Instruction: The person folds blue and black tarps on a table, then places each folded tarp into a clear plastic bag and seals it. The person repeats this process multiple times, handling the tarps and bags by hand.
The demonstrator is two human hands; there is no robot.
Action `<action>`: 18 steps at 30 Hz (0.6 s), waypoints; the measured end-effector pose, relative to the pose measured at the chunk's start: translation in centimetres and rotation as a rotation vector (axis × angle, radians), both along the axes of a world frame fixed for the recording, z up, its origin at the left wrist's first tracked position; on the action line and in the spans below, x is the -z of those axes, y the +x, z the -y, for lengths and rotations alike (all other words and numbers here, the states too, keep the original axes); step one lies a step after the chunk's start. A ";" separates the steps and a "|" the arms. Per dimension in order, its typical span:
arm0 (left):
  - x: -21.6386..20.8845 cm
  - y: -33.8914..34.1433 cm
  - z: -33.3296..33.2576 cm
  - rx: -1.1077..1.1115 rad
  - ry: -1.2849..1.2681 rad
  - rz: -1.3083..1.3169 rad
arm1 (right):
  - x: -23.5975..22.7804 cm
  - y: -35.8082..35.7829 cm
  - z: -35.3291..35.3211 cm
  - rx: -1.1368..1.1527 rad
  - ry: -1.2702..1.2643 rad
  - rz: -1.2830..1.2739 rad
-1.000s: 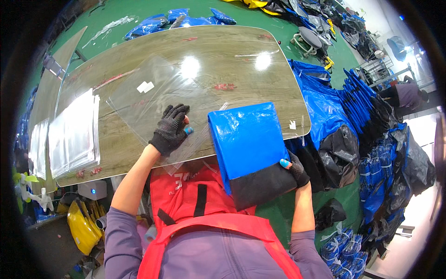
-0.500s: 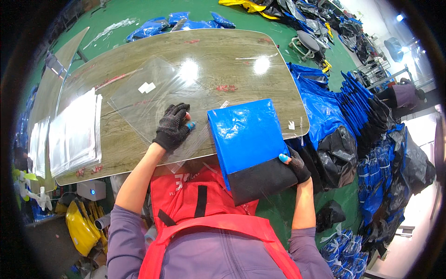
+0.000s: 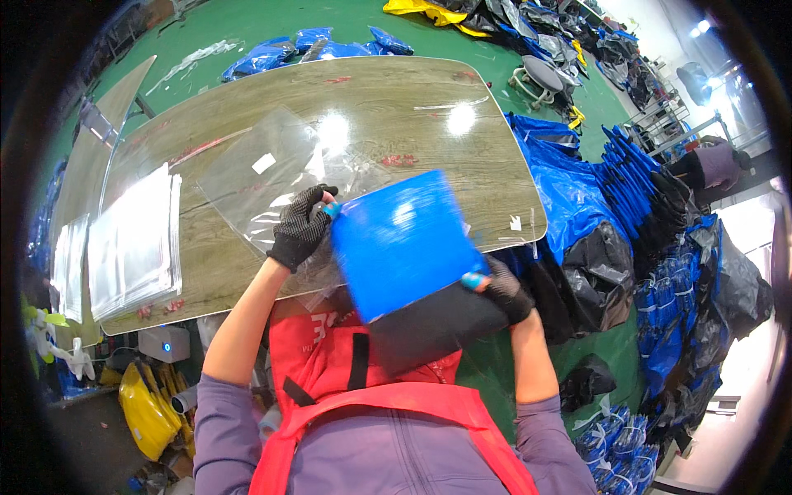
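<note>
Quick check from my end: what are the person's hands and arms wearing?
Both the left hand and the right hand wear black knit gloves with bright blue tips on the fingers; the left glove shows a dotted grip pattern. Purple sleeves are pushed up near the elbows, forearms uncovered.

Wooden table (image 3: 429, 99) with clear bags (image 3: 132, 243)

folded blue-and-black garment (image 3: 404, 247) held tilted over the table edge – beside a clear plastic bag (image 3: 272, 177).

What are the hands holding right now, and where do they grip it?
Both hands hold the folded blue garment: left hand at its upper left corner, right hand at its right edge, over the clear bag.
</note>
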State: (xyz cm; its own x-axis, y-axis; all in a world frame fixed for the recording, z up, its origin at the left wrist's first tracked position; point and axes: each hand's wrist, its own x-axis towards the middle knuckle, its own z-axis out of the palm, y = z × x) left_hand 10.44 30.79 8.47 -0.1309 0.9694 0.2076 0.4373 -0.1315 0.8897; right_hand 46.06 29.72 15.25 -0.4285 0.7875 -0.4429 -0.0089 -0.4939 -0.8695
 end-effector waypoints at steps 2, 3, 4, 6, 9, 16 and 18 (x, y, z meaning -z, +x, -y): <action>-1.8 -0.2 1.5 0.086 0.079 -0.072 | 1.1 -3.7 2.2 -0.180 0.088 0.146; -2.7 -0.6 2.4 0.127 0.179 -0.296 | 2.0 -5.3 4.0 -0.247 0.171 0.097; -3.4 -0.9 3.5 0.139 0.139 -0.323 | 2.9 -6.0 3.9 -0.417 0.212 0.092; -4.3 -1.6 5.5 0.158 0.064 -0.246 | 4.9 -7.2 3.5 -0.495 0.382 0.086; -4.4 -2.2 7.2 0.077 0.249 -0.315 | 6.7 -8.4 -2.2 -0.027 0.721 0.394; -3.9 -1.8 7.9 0.052 0.118 -0.456 | 6.8 -13.4 -9.5 -0.415 0.231 0.063; -4.1 -1.4 8.3 0.038 0.112 -0.473 | 6.6 -13.1 -7.7 -0.203 0.348 0.015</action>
